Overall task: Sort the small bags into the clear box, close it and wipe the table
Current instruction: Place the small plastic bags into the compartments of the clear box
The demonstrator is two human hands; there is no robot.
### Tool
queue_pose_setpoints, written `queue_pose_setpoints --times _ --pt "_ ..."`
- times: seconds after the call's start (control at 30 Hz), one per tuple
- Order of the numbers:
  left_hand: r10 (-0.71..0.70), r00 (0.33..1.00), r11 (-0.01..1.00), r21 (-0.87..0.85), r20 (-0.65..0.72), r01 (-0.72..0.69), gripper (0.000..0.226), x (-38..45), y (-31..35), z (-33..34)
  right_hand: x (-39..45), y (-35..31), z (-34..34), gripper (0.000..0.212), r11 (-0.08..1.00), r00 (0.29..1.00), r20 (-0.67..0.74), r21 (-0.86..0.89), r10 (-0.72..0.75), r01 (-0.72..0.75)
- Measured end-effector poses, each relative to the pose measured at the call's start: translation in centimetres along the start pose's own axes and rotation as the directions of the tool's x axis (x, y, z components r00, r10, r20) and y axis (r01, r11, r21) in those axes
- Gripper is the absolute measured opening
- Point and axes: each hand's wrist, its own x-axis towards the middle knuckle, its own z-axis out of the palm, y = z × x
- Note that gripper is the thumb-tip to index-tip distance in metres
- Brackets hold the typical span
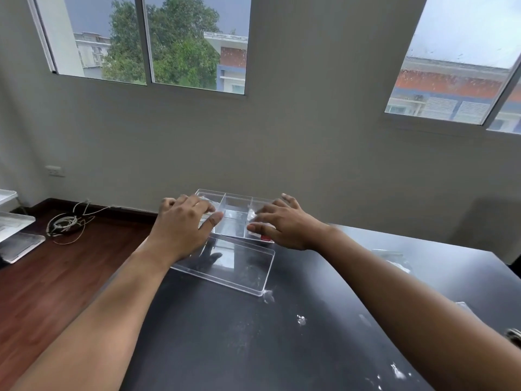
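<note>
A clear box [236, 213] with three compartments sits at the far edge of the black table [225, 334]. Its clear lid [236, 266] lies flat on the table just in front of it. My left hand [183, 221] covers the box's left end, fingers over the top and thumb at the near wall. My right hand [282, 221] grips the right end the same way. Something white shows under its fingers, and a small red piece [265, 237] peeks out below it. Small clear bags [392, 256] lie on the table to the right.
White smears and crumbs [301, 320] dot the table in front of the lid and toward the right edge. Another clear bag [465, 306] lies beside my right forearm. A coil of cable [66, 224] and white trays [17, 221] are on the wooden floor at left.
</note>
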Motion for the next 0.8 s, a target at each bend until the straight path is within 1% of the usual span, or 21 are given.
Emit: queue_pose_setpoints --times 0.07,0.13,0.2,0.3,0.43,0.53,0.6,0.7,0.8 --pt "0.023 0.997 0.999 -0.024 -0.077 -0.025 0.055 -0.1 0.4 -0.1 -1.2 0.2 -0.7 0.067 0.999 0.993 -0.116 0.054 0.003 0.004" --pt "0.052 0.982 0.996 -0.057 -0.183 -0.063 0.047 -0.1 1.2 -0.5 -2.8 0.7 -1.9 0.063 0.997 0.98 -0.195 0.083 0.023 -0.007" --pt "0.077 0.96 0.991 -0.085 -0.27 -0.103 0.039 -0.1 2.3 -1.0 -4.6 1.6 -2.9 0.052 0.996 0.975 -0.216 0.079 0.045 -0.028" --pt "0.172 0.93 0.974 -0.086 -0.324 -0.21 0.033 -0.4 4.3 -1.5 -7.9 3.3 -4.0 0.044 0.995 0.972 -0.215 0.066 0.091 -0.078" --pt "0.356 0.885 0.914 -0.085 -0.299 -0.396 0.028 -1.0 7.9 -1.9 -12.8 5.8 -4.3 0.032 0.981 0.963 -0.194 0.086 0.188 -0.174" --pt "0.484 0.834 0.843 -0.116 -0.265 -0.526 0.024 -1.7 11.0 -1.5 -16.0 7.5 -4.0 0.032 0.964 0.957 -0.119 0.037 0.265 -0.263" --pt "0.563 0.798 0.795 -0.121 -0.216 -0.594 0.024 -2.2 13.2 -1.1 -17.7 8.6 -3.7 0.035 0.947 0.945 -0.066 0.003 0.321 -0.321" --pt "0.635 0.762 0.741 -0.176 -0.132 -0.648 0.028 -2.6 16.6 -0.5 -19.6 10.0 -3.5 0.04 0.914 0.915 -0.005 -0.019 0.404 -0.405" --pt "0.661 0.749 0.721 -0.234 -0.05 -0.652 0.034 -2.4 19.8 0.4 -20.9 11.0 -3.7 0.05 0.889 0.887 0.052 -0.013 0.459 -0.458"
